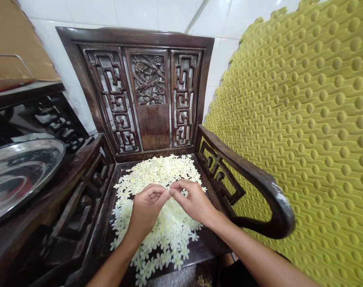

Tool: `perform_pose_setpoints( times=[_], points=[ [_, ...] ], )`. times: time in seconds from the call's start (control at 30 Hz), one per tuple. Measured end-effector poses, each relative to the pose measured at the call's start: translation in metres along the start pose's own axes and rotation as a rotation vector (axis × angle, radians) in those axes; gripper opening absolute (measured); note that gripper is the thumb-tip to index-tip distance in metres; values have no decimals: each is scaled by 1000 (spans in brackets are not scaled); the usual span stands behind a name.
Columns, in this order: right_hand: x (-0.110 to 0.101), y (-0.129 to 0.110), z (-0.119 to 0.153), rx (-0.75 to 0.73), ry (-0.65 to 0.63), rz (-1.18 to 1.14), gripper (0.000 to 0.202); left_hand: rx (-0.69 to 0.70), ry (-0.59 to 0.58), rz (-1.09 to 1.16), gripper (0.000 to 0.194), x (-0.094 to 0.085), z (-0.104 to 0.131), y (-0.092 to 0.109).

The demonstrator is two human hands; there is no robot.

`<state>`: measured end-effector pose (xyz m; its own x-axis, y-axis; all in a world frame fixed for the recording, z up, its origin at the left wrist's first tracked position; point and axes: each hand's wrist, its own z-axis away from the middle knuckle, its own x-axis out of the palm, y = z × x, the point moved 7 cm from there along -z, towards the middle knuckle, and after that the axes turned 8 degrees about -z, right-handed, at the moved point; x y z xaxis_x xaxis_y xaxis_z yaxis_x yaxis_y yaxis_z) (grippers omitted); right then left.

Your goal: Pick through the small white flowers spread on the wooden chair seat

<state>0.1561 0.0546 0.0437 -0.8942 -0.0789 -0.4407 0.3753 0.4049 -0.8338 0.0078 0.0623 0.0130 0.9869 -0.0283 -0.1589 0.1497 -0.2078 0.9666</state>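
Note:
My left hand and my right hand meet fingertip to fingertip over the middle of a chair seat. Both are closed in a pinch, thumb against forefinger. Whatever sits between the fingertips is too small to make out. Below and around them spreads a heap of small white, star-shaped artificial-looking flowers, pale yellow toward the back. They cover most of the dark wooden seat, and some hang over its front edge. Part of the heap is hidden behind my hands.
The carved chair back rises behind the flowers, with a curved armrest at right. A shiny metal tray stands at left. A yellow-green studded foam mat leans at right. Brown cardboard is at upper left, before white wall tiles.

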Motion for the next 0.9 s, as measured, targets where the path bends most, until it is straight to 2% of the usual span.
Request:
perform_pose_setpoints(
  times=[0.33, 0.57, 0.9],
  points=[
    [-2, -4, -1, -72, 4, 72, 14, -148, -29, 173, 16, 3, 0, -8],
    [-2, -5, -1, -92, 5, 95, 15, -143, -10, 172, 18, 3, 0, -3],
    [-3, -8, -1, -87, 5, 100, 15, -143, -48, 172, 13, 3, 0, -6]
  ],
)
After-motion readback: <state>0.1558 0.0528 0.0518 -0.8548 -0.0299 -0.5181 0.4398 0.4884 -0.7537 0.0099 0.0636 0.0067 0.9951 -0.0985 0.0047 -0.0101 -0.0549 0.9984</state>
